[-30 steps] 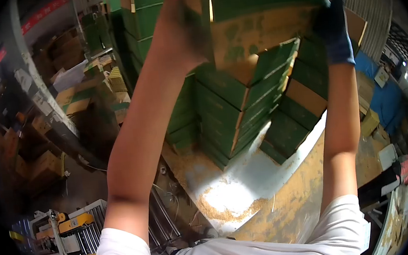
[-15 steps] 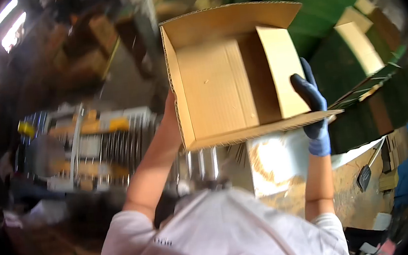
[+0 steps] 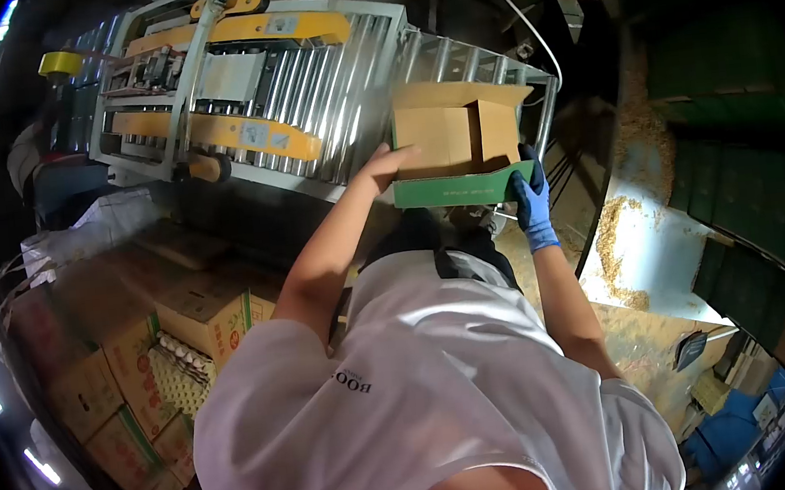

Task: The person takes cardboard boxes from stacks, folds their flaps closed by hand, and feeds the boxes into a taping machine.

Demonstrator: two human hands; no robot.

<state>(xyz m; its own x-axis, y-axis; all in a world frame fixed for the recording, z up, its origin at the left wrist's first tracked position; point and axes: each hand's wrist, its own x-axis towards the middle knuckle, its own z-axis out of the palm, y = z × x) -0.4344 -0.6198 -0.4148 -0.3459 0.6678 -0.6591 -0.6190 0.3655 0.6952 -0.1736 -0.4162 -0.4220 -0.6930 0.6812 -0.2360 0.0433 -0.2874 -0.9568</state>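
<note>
Between my two hands is an open cardboard box (image 3: 459, 190), brown inside and green on its near outer side. Its flaps are spread and its inside faces up towards me; I see nothing in it. My bare left hand (image 3: 388, 165) grips the left side of the box. My right hand (image 3: 531, 194), in a dark blue glove, is closed on the right near corner. The box is at the near edge of the roller conveyor (image 3: 435, 57), overlapping it in view. Whether it rests on the rollers I cannot tell.
At the upper left stands a conveyor machine with yellow side guides (image 3: 252, 135). Printed cartons (image 3: 128, 368) and egg trays (image 3: 182, 377) are stacked at the lower left. A pale board with brown debris (image 3: 642, 252) lies to the right, beside stacked green boxes (image 3: 739, 170).
The view has swung so that the conveyor machine now lies ahead. The box has moved farther from me, over towards the rollers, still in both hands.
</note>
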